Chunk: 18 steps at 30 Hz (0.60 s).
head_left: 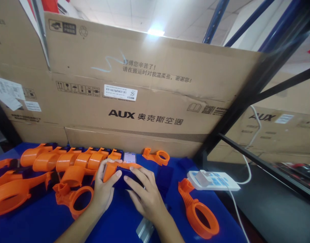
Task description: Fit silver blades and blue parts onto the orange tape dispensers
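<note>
Between my hands is an orange plastic tape dispenser (109, 171) with a dark blue part facing me. My left hand (106, 189) is closed around its left end, thumb on the front. My right hand (145, 190) grips the right side, fingertips on the top edge and the dark blue part. The dispenser's lower side is partly hidden by my fingers. Close by on the left lies another orange dispenser frame (75, 199) with a round ring. A silvery metal piece (145, 229) lies partly under my right forearm.
Several orange dispensers (66, 161) stand in a row at the back left of the blue table (124, 219). Loose orange frames lie at the back (156, 156) and right (199, 214). A phone (130, 158), a white power strip (214, 180) with cords and a large cardboard box (145, 87) surround the workspace.
</note>
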Available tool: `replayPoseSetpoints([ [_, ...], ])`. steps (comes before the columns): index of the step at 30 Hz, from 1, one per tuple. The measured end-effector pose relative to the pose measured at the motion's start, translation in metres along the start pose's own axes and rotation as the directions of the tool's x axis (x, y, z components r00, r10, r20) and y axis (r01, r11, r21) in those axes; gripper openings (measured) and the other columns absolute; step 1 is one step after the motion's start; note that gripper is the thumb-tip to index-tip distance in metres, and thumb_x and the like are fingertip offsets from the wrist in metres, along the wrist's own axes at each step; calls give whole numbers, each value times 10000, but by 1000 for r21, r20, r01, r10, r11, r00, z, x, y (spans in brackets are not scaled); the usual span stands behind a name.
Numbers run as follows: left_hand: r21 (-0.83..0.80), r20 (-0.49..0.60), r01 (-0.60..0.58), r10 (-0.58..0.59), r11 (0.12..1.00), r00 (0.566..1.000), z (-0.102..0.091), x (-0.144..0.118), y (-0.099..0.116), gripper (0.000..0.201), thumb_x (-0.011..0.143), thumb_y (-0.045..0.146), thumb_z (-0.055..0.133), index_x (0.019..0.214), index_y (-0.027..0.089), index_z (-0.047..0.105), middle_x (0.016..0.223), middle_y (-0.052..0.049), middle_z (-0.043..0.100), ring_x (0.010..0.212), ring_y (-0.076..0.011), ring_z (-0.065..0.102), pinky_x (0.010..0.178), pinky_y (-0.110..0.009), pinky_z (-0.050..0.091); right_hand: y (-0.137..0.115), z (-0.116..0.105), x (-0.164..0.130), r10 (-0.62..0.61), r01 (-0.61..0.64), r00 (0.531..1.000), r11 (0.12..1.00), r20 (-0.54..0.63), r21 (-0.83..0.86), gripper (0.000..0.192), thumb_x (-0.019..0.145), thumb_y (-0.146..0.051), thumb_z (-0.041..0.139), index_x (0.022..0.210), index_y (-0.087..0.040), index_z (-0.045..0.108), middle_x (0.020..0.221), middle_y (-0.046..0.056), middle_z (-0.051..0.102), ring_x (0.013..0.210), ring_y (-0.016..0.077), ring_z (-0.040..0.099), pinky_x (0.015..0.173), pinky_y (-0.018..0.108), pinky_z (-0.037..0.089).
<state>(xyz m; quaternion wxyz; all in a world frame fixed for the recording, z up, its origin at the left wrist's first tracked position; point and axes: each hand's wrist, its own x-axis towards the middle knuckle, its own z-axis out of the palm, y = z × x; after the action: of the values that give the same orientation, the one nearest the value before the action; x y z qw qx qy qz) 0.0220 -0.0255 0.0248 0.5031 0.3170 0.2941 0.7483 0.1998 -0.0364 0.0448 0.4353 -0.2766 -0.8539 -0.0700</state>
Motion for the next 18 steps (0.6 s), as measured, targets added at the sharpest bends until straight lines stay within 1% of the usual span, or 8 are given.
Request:
replayPoseSetpoints([
  [3, 5, 2, 24, -24, 1000, 1000, -4, 0, -4, 514, 724, 257, 889, 1170, 285, 635, 1169, -28, 732, 1119, -241, 696, 1004, -384, 541, -1, -2, 1, 37, -37, 999, 999, 0, 21, 467, 934, -154, 694, 1377, -288, 632, 1397, 121, 632, 1251, 315, 586, 994, 536, 531],
  [5, -1, 27, 52, -52, 999, 998, -7, -2, -7, 520, 785, 330, 848, 1258, 295, 635, 1247, -55, 722, 1203, -266, 665, 1037, -400, 526, 1, -4, 1, 115, -114, 993, 991, -13, 68, 469, 926, -205, 717, 1381, -280, 630, 1405, 129, 625, 1242, 320, 607, 995, 527, 538],
  [8, 20, 147, 94, -96, 995, 984, -6, -5, -9, 589, 838, 380, 801, 1389, 295, 612, 1367, -89, 679, 1315, -301, 598, 1082, -410, 497, 8, -7, 0, 285, -274, 958, 938, -26, 212, 435, 972, -269, 661, 1405, -262, 614, 1390, 130, 644, 1242, 307, 639, 1019, 490, 547],
  [10, 56, 255, 121, -132, 991, 958, -2, -9, -8, 739, 821, 342, 823, 1498, 300, 529, 1358, -108, 687, 1277, -319, 628, 1082, -439, 500, 12, -8, 0, 369, -353, 929, 882, 7, 311, 384, 1029, -281, 564, 1410, -261, 613, 1354, 112, 681, 1235, 284, 660, 1038, 454, 547],
  [12, 90, 311, 143, -164, 986, 936, 3, -13, -6, 909, 809, 310, 839, 1595, 319, 383, 1320, -117, 711, 1216, -319, 672, 1083, -467, 501, 14, -9, 0, 400, -393, 914, 841, 61, 372, 387, 1063, -297, 498, 1436, -264, 595, 1352, 97, 695, 1240, 269, 667, 1057, 430, 539],
  [14, 115, 287, 143, -171, 983, 943, 5, -14, -5, 986, 818, 326, 832, 1632, 345, 277, 1312, -106, 722, 1230, -310, 670, 1109, -473, 481, 13, -10, 0, 386, -405, 913, 827, 129, 389, 419, 1072, -328, 487, 1479, -262, 558, 1404, 96, 670, 1283, 267, 643, 1095, 427, 511],
  [15, 126, 258, 136, -164, 983, 952, 5, -13, -5, 987, 822, 344, 827, 1632, 356, 264, 1319, -99, 721, 1259, -309, 654, 1125, -475, 468, 12, -11, 0, 368, -403, 915, 828, 166, 389, 436, 1072, -348, 488, 1496, -260, 543, 1431, 98, 653, 1310, 270, 625, 1113, 430, 494],
  [18, 151, 180, 113, -140, 982, 974, 4, -9, -7, 912, 828, 380, 812, 1601, 357, 330, 1315, -91, 726, 1324, -316, 611, 1151, -496, 439, 9, -14, 1, 298, -375, 922, 845, 246, 382, 462, 1081, -422, 454, 1503, -258, 543, 1444, 106, 644, 1316, 281, 616, 1101, 441, 492],
])
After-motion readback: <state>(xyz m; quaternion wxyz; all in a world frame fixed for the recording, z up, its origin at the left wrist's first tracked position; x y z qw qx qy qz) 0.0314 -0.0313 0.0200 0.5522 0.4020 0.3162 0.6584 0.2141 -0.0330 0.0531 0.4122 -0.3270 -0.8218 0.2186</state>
